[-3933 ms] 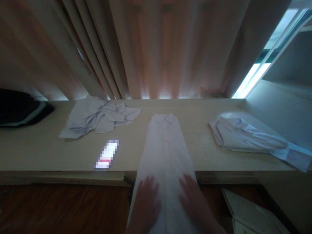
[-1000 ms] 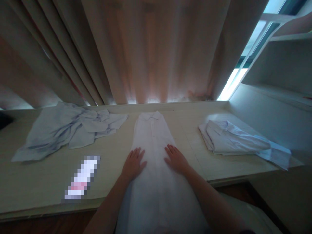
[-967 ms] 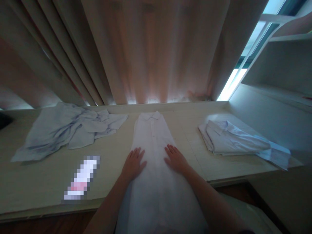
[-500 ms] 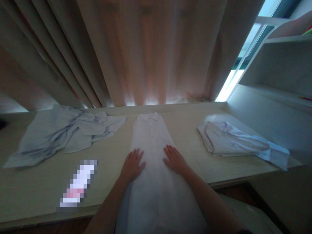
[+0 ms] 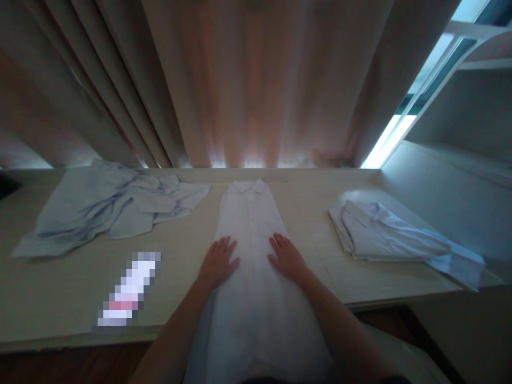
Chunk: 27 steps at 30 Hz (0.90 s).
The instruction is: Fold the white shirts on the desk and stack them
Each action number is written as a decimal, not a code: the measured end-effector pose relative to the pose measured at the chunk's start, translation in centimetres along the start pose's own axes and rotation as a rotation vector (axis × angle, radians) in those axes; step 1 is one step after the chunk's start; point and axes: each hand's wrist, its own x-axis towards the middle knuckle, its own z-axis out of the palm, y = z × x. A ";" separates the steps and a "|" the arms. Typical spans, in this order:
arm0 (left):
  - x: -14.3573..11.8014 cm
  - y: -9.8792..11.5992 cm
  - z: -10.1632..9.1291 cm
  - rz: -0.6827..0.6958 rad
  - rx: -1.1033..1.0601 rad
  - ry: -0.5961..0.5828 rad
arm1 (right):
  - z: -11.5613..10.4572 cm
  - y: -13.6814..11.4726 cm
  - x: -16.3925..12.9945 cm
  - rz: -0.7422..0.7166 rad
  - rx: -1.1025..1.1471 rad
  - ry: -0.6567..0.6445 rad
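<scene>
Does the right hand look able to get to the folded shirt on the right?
Probably yes. The right hand lies flat on the white shirt, holding nothing, and only bare table lies between it and the folded shirt.

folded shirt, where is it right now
In the head view the folded shirt lies at the right end of the table, right of the long white shirt under both hands.

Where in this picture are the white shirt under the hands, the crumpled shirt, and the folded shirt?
white shirt (image 5: 250, 213), head view, on its button placket below the collar.
crumpled shirt (image 5: 108, 205), head view, on its rumpled middle.
folded shirt (image 5: 384, 234), head view, on its flat folded body.
</scene>
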 end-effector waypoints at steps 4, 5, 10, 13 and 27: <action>0.0 -0.1 0.1 -0.002 -0.028 -0.001 | 0.0 0.0 0.0 -0.007 0.007 0.005; -0.1 0.0 0.1 -0.002 -0.028 -0.001 | 0.1 0.0 -0.1 -0.009 0.006 0.010; -0.5 0.3 -0.2 0.014 -0.004 -0.026 | 0.1 -0.3 -0.3 0.003 -0.021 -0.001; -0.6 0.5 -0.9 0.055 0.010 -0.047 | -0.3 -0.7 -0.5 -0.001 -0.016 -0.028; -15.7 -3.1 -3.3 0.218 -0.092 -0.054 | -4.4 2.1 -16.4 -0.222 0.068 0.040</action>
